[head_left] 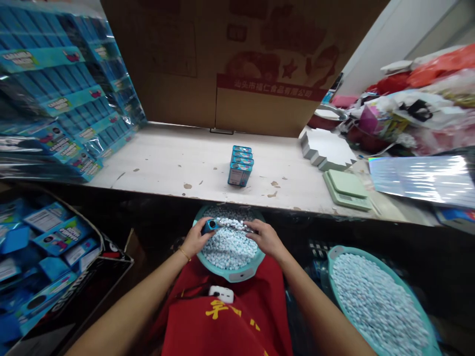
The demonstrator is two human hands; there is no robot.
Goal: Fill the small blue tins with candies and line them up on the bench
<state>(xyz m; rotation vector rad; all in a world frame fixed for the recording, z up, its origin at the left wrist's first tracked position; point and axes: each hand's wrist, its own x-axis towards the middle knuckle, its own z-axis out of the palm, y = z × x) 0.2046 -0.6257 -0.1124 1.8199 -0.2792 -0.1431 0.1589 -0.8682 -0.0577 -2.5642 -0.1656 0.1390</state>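
A teal basin [237,273] full of small white-blue candy pellets rests in my lap on a red apron [222,321]. My left hand [196,238] is closed around a small blue container [210,226] held over the pellets. My right hand [265,238] lies on the pellets at the basin's right side, fingers curled; what they hold, if anything, is hidden. A short row of filled blue boxes [241,166] stands on the worktable [178,163] just beyond the basin.
Shrink-wrapped stacks of blue boxes [59,94] fill the left. A carton of flat blue boxes [44,257] sits lower left. A second teal basin [378,301] of pellets is lower right. A green scale [347,189], white card stacks [326,148], and a big cardboard box [241,64] lie ahead.
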